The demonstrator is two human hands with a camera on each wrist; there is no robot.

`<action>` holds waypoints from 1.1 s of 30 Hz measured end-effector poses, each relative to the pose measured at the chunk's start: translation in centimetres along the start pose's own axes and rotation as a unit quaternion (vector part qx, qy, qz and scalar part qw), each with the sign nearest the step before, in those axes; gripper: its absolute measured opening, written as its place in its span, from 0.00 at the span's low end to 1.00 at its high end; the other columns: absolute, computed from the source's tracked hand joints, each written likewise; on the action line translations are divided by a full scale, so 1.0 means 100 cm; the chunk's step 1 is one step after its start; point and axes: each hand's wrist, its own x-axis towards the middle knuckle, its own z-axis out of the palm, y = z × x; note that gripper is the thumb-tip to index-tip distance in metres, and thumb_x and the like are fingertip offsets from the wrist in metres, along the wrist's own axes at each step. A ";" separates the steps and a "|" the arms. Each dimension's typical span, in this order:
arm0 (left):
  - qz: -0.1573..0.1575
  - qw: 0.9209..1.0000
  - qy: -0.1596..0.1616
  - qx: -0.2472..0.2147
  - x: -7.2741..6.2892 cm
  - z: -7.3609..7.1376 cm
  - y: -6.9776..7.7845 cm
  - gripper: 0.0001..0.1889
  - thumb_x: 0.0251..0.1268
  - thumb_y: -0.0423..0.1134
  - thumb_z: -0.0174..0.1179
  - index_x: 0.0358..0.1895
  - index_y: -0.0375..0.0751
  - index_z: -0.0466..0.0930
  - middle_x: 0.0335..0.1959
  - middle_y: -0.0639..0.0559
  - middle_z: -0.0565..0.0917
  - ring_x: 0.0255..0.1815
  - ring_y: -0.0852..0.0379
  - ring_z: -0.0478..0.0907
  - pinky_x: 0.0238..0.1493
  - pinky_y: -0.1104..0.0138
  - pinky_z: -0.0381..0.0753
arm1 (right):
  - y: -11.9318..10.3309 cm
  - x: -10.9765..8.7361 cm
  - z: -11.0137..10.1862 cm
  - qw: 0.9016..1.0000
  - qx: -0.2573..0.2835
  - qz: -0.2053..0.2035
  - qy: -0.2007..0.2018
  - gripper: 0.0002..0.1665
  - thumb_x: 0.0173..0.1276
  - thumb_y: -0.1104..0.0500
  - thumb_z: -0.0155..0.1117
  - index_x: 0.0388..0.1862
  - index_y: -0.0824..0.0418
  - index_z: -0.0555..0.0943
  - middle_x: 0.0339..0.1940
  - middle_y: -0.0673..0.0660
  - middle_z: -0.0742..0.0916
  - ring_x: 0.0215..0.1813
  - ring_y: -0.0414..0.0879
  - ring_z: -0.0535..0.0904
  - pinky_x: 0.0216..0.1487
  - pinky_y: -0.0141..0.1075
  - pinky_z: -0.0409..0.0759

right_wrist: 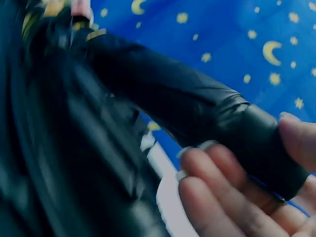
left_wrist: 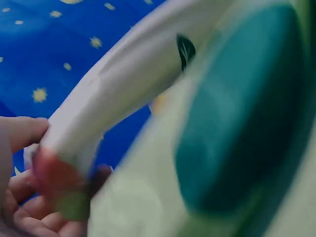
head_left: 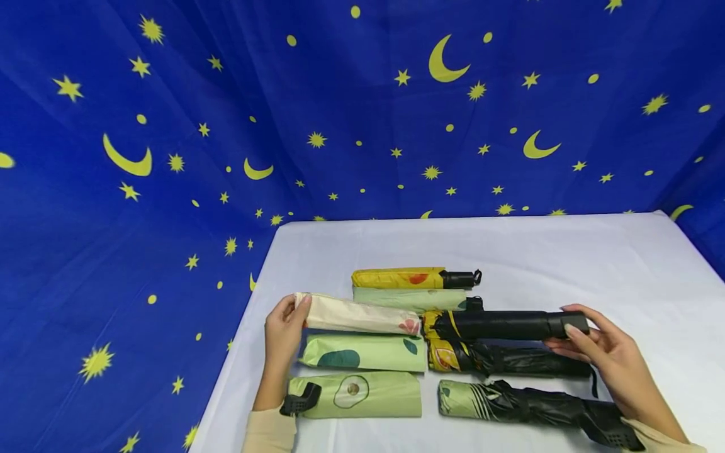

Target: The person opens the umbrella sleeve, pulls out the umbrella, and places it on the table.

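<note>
In the head view my left hand [head_left: 285, 327] pinches the left end of a cream umbrella sleeve [head_left: 357, 314] with a pink flower. The left wrist view shows this cream sleeve [left_wrist: 113, 84] bent, with a red patch at the held end. My right hand [head_left: 606, 346] grips the right end of a folded black umbrella [head_left: 498, 324] between thumb and fingers. Its gathered yellow end meets the sleeve's flowered end. Up close in the right wrist view, the thumb [right_wrist: 300, 140] lies along the umbrella's end.
Behind lie a yellow sleeved umbrella [head_left: 399, 278] and a pale green one [head_left: 408, 299], black ends showing. Nearer are two green avocado sleeves [head_left: 385, 352], a black umbrella with orange-slice print [head_left: 521, 362] and a green-and-black umbrella [head_left: 515, 402]. A starry blue curtain [head_left: 362, 113] borders the white table [head_left: 566, 264].
</note>
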 end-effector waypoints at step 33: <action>0.118 0.890 -0.121 0.423 0.012 0.072 0.039 0.32 0.79 0.59 0.50 0.57 0.29 0.83 0.50 0.34 0.84 0.54 0.36 0.78 0.63 0.44 0.71 | -0.035 0.071 0.112 0.843 -0.529 0.062 -0.074 0.53 0.77 0.27 0.43 0.67 0.76 0.74 0.68 0.77 0.75 0.71 0.78 0.62 0.67 0.79 0.43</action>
